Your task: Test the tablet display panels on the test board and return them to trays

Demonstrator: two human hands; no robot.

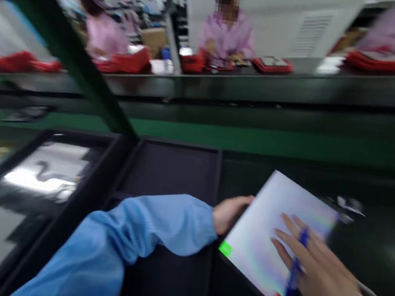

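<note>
A thin display panel (262, 232) with a white, faintly rainbow-tinted face is tilted in front of me. It has a green patch at its lower left corner and a red one at the lower right. My left hand (230, 214) grips the panel's left edge, with its fingers partly hidden behind it. Over the right half of the face is my right hand (327, 274), its fingers stretched out. A blue pen (295, 269) is held in that hand, crossing the fingers. Whether the fingertips touch the screen I cannot tell.
Black trays (179, 170) stand left of the panel; another black tray (100, 153) further left holds panel parts. Small clear scraps (350, 205) lie beyond the panel. A green post (68, 44) slants at left. People in pink sit across the bench with red trays (272, 65).
</note>
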